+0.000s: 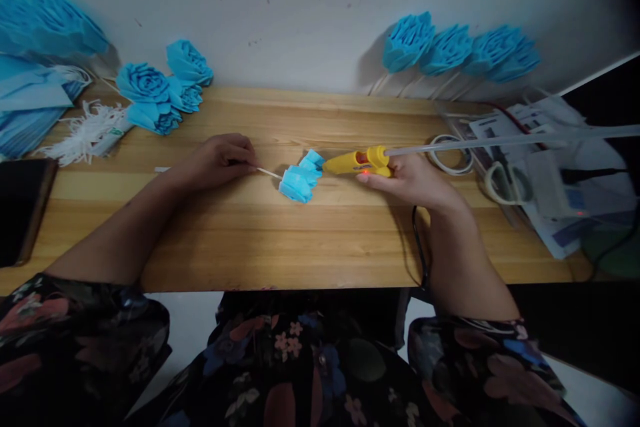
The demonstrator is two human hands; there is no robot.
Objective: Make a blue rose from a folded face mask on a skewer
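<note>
My left hand (227, 159) pinches the end of a thin pale stick (269, 173). At the stick's other end is a partly rolled blue flower (297, 183), lying on the wooden table (280, 247), with a loose blue flap at its upper right. My right hand (413, 180) is wrapped round a yellow glue gun (355, 161) with a small red light. The gun's nozzle points left and is at the flap; whether it touches cannot be told. A long clear glue stick (450, 145) runs out of the gun's back to the right.
Blue flowers (145, 83) and white strings (87, 130) lie at the left, near blue sheets (30, 100) and a dark phone (23, 210). More flowers (409, 42) lean on the back wall. At the right are a tape roll (467, 163), scissors (500, 195) and a cable (419, 247).
</note>
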